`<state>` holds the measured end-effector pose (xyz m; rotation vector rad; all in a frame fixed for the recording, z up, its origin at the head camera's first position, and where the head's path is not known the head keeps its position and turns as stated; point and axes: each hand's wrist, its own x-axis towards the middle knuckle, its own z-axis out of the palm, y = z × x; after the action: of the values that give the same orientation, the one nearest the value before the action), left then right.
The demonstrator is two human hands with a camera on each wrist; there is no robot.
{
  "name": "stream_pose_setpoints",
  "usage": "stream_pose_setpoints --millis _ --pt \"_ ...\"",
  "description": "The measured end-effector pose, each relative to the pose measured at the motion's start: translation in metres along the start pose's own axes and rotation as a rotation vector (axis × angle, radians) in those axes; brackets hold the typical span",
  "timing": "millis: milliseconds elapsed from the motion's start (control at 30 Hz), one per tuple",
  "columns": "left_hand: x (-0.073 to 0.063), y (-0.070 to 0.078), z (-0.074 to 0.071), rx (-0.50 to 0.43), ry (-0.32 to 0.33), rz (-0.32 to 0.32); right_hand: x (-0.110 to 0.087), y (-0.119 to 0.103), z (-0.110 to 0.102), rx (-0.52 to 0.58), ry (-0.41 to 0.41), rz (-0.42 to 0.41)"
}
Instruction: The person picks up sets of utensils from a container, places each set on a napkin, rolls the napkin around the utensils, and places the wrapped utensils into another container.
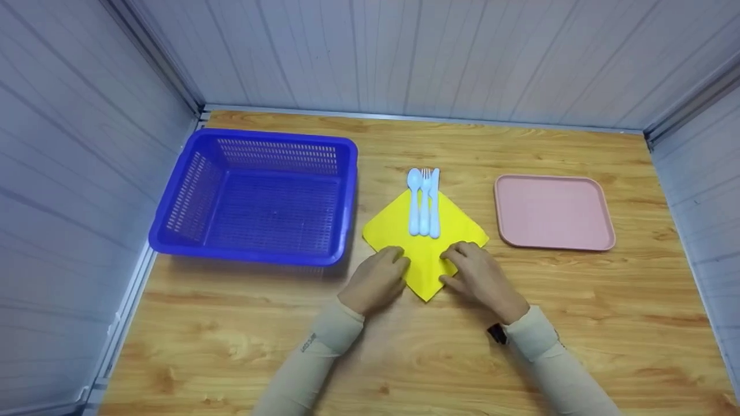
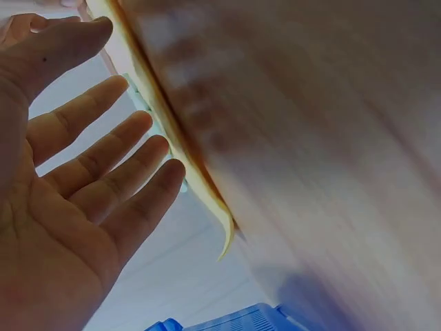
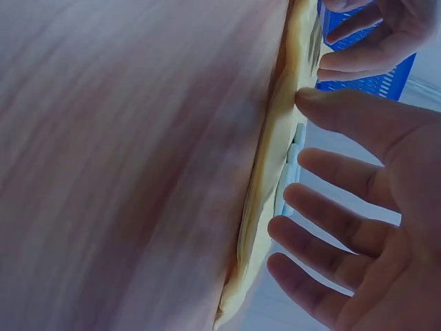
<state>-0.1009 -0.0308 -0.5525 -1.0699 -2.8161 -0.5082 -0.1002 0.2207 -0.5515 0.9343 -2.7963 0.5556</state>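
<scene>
A yellow folded napkin (image 1: 425, 263) lies flat on the table, one corner toward me. Side by side on its upper part rest a pale blue spoon (image 1: 414, 202), fork (image 1: 425, 211) and knife (image 1: 435, 211), their heads reaching past the napkin's far edge. My left hand (image 1: 376, 281) is at the napkin's lower left edge, its fingers spread and gently bent in the left wrist view. Across from it, my right hand (image 1: 481, 282) has its fingertips over the lower right edge. In the right wrist view its thumb (image 3: 320, 100) touches the napkin, and the other fingers are extended.
At the left stands a deep blue plastic basket (image 1: 248, 255) with slotted walls. A pink rectangular tray (image 1: 555, 211) lies to the right of the napkin. Pale panel walls (image 1: 381, 58) border the wooden table (image 1: 404, 370) at the back and both sides.
</scene>
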Motion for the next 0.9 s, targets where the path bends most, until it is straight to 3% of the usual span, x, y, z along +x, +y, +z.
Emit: stream_pose_setpoints --millis 167,333,667,900 --pt "0.002 -0.001 0.003 0.001 -0.033 -0.015 0.000 -0.001 0.000 -0.003 -0.067 0.026" --pt "0.004 -0.002 0.005 -0.002 -0.021 -0.014 0.002 -0.002 0.000 -0.007 -0.098 0.050" --pt "0.007 -0.002 0.006 0.015 0.006 -0.003 0.008 -0.002 0.001 -0.008 -0.092 0.111" --pt "0.013 -0.007 0.005 0.086 0.128 -0.039 0.009 0.002 0.000 0.085 -0.028 0.120"
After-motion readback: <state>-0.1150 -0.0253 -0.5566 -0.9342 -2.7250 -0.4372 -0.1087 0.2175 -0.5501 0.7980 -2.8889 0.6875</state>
